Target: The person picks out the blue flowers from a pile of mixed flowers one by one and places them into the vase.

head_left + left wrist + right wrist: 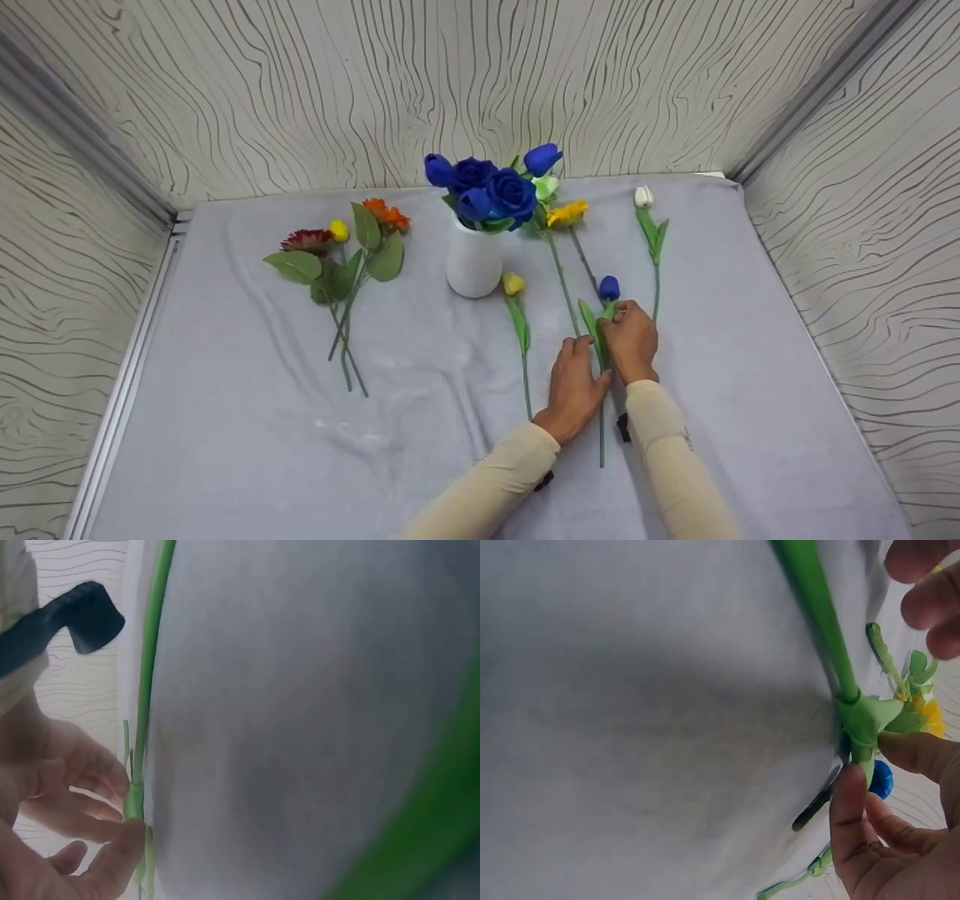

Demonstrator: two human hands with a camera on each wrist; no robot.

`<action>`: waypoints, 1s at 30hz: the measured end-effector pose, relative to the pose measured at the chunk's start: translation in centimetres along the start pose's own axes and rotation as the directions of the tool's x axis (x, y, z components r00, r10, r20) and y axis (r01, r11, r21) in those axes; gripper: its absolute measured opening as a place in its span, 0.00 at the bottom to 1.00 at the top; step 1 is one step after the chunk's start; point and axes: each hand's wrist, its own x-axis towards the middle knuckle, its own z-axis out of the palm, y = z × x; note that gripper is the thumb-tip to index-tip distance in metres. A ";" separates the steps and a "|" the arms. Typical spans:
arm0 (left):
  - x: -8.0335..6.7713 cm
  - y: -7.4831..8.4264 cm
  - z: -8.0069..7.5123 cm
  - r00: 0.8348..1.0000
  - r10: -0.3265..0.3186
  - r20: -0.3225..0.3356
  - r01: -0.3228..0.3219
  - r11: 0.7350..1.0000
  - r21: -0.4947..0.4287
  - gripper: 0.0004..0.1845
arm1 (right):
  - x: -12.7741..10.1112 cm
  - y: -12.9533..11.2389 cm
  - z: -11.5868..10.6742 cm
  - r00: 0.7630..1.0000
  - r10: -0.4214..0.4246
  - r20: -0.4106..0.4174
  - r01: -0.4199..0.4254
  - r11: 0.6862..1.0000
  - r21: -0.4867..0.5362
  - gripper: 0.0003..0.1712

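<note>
A blue artificial tulip (609, 288) lies on the cloth at the right, its long green stem toward the person. My right hand (631, 341) pinches it just below the bloom, where the leaves join the stem; the right wrist view shows thumb and fingertips on that green leaf base (861, 724). Beside the same stem, my left hand (576, 390) is low over the cloth, fingers loosely spread and thumb apart from them. Its fingers (934, 604) appear away from the leaf base in the right wrist view. A yellow tulip (513, 284) lies left of the hands.
A white vase (475, 262) holds several blue flowers. Right of it lie a yellow flower (568, 213) and a white tulip (643, 197). Red, yellow and orange flowers (386, 214) with crossed stems lie at the left. Patterned walls (480, 82) surround the grey cloth (225, 420).
</note>
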 end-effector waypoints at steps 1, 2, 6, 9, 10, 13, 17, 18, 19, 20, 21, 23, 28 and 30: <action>0.0 0.1 0.1 1.000 0.007 0.008 -0.007 1.000 0.010 0.26 | 0.0 0.0 0.0 1.000 -0.009 0.005 0.009 1.000 -0.005 0.21; 0.0 0.1 0.1 1.000 0.015 0.012 -0.015 1.000 0.016 0.26 | 0.1 0.0 0.1 1.000 -0.020 0.005 0.020 1.000 -0.008 0.21; -0.1 0.2 0.3 0.998 0.060 0.009 -0.061 0.998 0.026 0.24 | 0.1 0.0 0.2 0.998 -0.068 -0.017 0.068 0.998 -0.019 0.21; -0.2 0.3 0.4 0.997 0.081 0.013 -0.081 0.996 0.025 0.24 | 0.0 0.2 0.4 0.996 -0.088 -0.031 0.087 0.996 -0.031 0.21; -0.2 0.3 0.5 0.996 0.083 0.015 -0.084 0.996 0.029 0.24 | 0.0 0.2 0.5 0.995 -0.090 -0.033 0.089 0.995 -0.034 0.21; -0.2 0.4 0.7 0.997 0.079 0.022 -0.080 0.996 0.033 0.25 | 0.1 0.2 0.5 0.995 -0.093 -0.031 0.092 0.995 -0.037 0.20; -0.1 0.4 0.8 0.997 0.072 0.021 -0.072 0.997 0.039 0.25 | 0.1 0.1 0.4 0.998 -0.069 -0.004 0.069 0.997 -0.017 0.20; -0.1 0.4 0.8 0.997 0.071 0.021 -0.072 0.997 0.037 0.25 | 0.1 0.0 0.3 0.998 -0.057 0.005 0.058 0.998 -0.012 0.21; 0.0 0.4 0.7 0.997 0.071 0.019 -0.072 0.997 0.035 0.25 | 0.1 0.0 0.2 0.999 -0.046 0.012 0.046 0.999 -0.007 0.21; 0.0 0.5 0.7 0.997 0.070 0.018 -0.070 0.997 0.032 0.24 | 0.1 -0.1 0.2 0.999 -0.036 0.018 0.036 0.999 -0.001 0.21; 0.0 0.5 0.7 0.997 0.069 0.017 -0.069 0.997 0.031 0.24 | 0.2 -0.2 0.1 0.999 -0.025 0.023 0.025 1.000 0.005 0.22; 0.0 0.5 0.7 0.998 0.066 0.011 -0.066 0.997 0.027 0.24 | 0.3 -0.3 -0.1 1.000 -0.012 0.027 0.011 1.000 0.014 0.22; 0.0 0.4 0.5 0.998 0.057 -0.008 -0.056 0.998 0.022 0.28 | 0.5 -0.8 -0.4 1.000 -0.007 0.028 0.006 0.999 0.040 0.22; 0.0 0.4 0.5 0.999 0.052 -0.016 -0.052 0.998 0.019 0.29 | 0.6 -0.9 -0.6 1.000 -0.007 0.029 0.006 0.999 0.053 0.23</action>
